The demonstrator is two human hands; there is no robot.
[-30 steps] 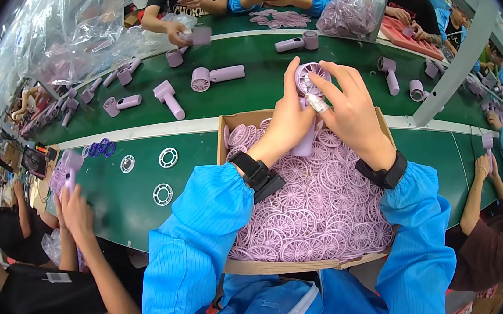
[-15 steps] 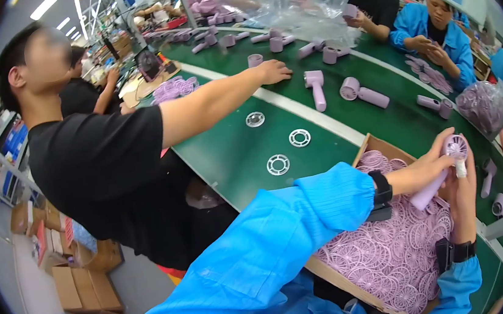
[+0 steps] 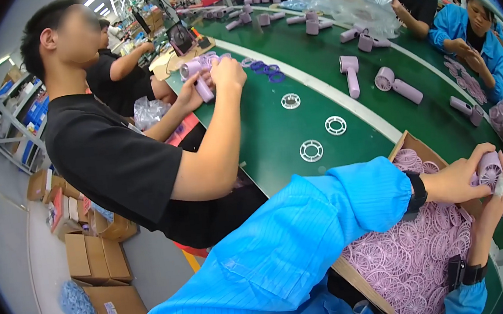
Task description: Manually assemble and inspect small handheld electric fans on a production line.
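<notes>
At the right, over the edge of a box, I hold a lilac handheld fan housing [image 3: 489,167], its spoked grille partly in view. My left hand [image 3: 450,184] grips it from the left with thumb and fingers. My right hand [image 3: 488,215] closes round it from below and the right, with a white wrap on one finger. The fan's handle is hidden. Below both hands, the cardboard box [image 3: 362,275] is heaped with lilac round fan grilles [image 3: 407,263].
A green conveyor [image 3: 321,58] carries lilac fan bodies [image 3: 351,76]. White rings [image 3: 311,150] lie on the green table [image 3: 278,172]. A co-worker in black [image 3: 116,153] stands close at my left, holding a fan part. Others sit across the belt. Cardboard boxes [image 3: 100,259] stand on the floor.
My view has shifted left. The fan housing has turned in my hands, and its handle no longer shows. The co-worker's arm has drawn back from the belt, both hands now on a fan part.
</notes>
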